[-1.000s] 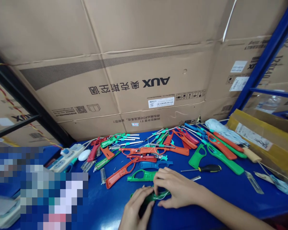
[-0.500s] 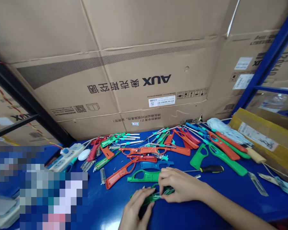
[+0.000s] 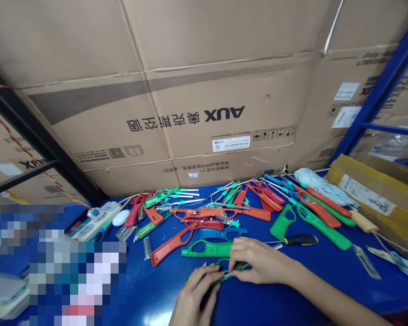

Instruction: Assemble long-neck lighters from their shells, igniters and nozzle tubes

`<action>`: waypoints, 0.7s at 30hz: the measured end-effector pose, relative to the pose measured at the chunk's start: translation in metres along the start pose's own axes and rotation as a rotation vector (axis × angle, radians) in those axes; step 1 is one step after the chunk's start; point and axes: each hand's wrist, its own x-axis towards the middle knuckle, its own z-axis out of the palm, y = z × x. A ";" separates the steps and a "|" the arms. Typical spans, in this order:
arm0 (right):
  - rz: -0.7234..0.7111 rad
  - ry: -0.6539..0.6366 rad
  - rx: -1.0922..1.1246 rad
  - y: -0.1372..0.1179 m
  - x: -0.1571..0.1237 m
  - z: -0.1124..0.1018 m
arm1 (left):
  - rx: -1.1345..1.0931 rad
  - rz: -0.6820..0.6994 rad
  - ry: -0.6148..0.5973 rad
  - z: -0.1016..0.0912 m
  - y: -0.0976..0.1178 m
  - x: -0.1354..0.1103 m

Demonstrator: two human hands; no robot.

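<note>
Low on the blue table, both hands are at a green lighter half-shell (image 3: 225,275) with thin parts and wire in it. My left hand (image 3: 199,290) grips its left end between thumb and fingers. My right hand (image 3: 255,260) is closed in a pinch over its right end, and its fingertips hide what lies under them. Just beyond lies another green lighter shell (image 3: 207,248), partly covered by my right hand. A blue lighter shell (image 3: 221,233) is behind that one. An orange lighter shell (image 3: 172,246) rests to the left.
A black and yellow screwdriver (image 3: 301,240) lies right of my right hand. Several red, orange and green lighters with metal tubes pile up at the back. A power strip (image 3: 93,222) stands left; a cardboard box (image 3: 377,190) stands right. Cardboard (image 3: 190,90) walls the back.
The view has shifted slightly. My left fingers have moved further over the green half-shell, and my right hand still pinches at its right end. The other lighters have not moved.
</note>
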 end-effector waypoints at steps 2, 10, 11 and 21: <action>-0.001 -0.006 -0.017 0.000 0.000 0.000 | -0.001 -0.002 0.002 0.000 0.000 0.000; -0.021 -0.040 -0.082 -0.002 0.003 0.001 | 0.030 0.015 -0.003 0.000 0.001 -0.001; -0.029 -0.044 -0.092 -0.002 0.003 0.001 | 0.042 0.023 -0.002 0.000 0.000 -0.002; -0.116 -0.033 -0.330 -0.003 -0.008 0.017 | 0.233 0.163 0.027 0.004 -0.004 -0.007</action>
